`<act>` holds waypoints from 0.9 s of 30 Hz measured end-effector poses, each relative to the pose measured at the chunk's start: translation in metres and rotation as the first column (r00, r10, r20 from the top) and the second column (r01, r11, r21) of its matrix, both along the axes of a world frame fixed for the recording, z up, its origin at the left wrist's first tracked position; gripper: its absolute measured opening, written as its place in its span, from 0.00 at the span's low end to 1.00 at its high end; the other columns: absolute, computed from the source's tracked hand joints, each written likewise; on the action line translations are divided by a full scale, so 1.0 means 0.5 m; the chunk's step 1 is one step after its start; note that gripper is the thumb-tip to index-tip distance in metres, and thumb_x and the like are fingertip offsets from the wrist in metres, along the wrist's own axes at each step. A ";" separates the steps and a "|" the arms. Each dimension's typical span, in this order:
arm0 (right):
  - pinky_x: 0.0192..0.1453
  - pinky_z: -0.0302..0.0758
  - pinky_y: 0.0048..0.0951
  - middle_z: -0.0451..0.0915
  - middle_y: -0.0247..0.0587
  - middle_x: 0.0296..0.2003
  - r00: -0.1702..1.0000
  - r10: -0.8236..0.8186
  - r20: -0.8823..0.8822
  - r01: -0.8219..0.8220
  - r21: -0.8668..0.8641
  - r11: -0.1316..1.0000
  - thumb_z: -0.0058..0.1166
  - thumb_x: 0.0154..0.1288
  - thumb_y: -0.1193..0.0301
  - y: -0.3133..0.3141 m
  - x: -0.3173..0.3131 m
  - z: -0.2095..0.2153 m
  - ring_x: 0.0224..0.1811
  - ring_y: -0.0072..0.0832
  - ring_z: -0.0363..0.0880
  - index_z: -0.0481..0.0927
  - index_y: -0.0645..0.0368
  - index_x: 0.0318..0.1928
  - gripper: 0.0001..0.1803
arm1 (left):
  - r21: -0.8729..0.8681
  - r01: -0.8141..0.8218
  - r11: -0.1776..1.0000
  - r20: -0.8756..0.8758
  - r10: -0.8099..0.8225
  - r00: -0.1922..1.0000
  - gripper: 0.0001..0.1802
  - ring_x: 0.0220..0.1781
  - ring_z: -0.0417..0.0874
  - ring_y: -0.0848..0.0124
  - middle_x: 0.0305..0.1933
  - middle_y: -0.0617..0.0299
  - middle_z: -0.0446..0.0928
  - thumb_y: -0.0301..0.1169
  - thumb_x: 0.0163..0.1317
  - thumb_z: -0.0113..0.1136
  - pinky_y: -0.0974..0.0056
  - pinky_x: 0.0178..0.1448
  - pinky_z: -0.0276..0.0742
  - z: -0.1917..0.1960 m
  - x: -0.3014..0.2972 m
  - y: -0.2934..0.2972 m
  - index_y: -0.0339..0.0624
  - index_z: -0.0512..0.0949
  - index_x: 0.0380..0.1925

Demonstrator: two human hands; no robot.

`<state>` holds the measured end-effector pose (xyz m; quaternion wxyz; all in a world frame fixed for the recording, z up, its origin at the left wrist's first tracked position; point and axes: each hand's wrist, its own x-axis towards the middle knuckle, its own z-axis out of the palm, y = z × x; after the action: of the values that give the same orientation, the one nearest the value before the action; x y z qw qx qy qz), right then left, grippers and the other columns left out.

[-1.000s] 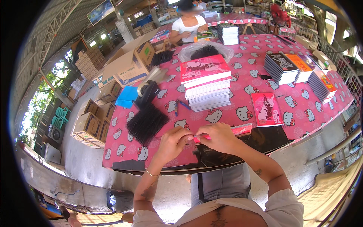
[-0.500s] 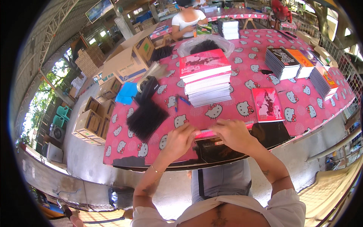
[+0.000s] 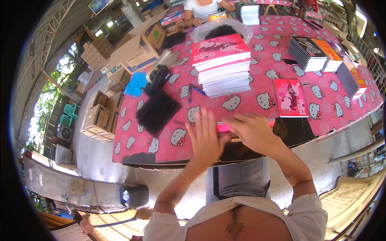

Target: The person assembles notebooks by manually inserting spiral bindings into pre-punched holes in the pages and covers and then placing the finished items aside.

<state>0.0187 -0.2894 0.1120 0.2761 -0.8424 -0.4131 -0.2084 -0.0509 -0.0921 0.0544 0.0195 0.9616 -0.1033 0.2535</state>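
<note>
Both hands meet at the near edge of the table (image 3: 132, 132), over a flat pink booklet (image 3: 223, 127) that lies right at that edge. The left hand (image 3: 206, 138) is spread with its fingers splayed and pressed flat on the booklet's left part; it is blurred, so the fingertips are hard to make out. The right hand (image 3: 254, 130) arches over the booklet's right part, knuckles up, and hides most of it; only a thin pink strip shows between the two hands, and whether the fingers beneath pinch the cover or only rest on it cannot be told. Just right of the hands, a dark sheet (image 3: 293, 130) lies at the near edge, partly under the right wrist. Beyond it lies a single red booklet (image 3: 290, 97), well apart from the hands. Near the table's middle stands a tall stack of booklets (image 3: 223, 64) with a red cover on top. To the left of the hands lies a bundle of black strips (image 3: 157, 111). At the far edge another person (image 3: 203, 7) is cut off by the frame.
</note>
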 end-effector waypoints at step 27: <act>0.35 0.80 0.43 0.87 0.42 0.34 0.997 0.012 -0.082 -0.018 -0.079 0.997 0.57 0.66 0.67 -0.033 0.013 0.002 0.34 0.42 0.87 0.85 0.48 0.50 0.13 | -0.066 0.150 0.987 -0.031 -0.152 0.988 0.44 0.84 0.47 0.38 0.80 0.31 0.53 0.57 0.76 0.40 0.29 0.80 0.37 -0.053 -0.027 -0.050 0.27 0.58 0.74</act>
<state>0.0254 -0.3056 0.1128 0.2606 -0.8573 -0.4159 -0.1553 -0.0642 -0.1170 0.0280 0.0710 0.9543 -0.1672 0.2371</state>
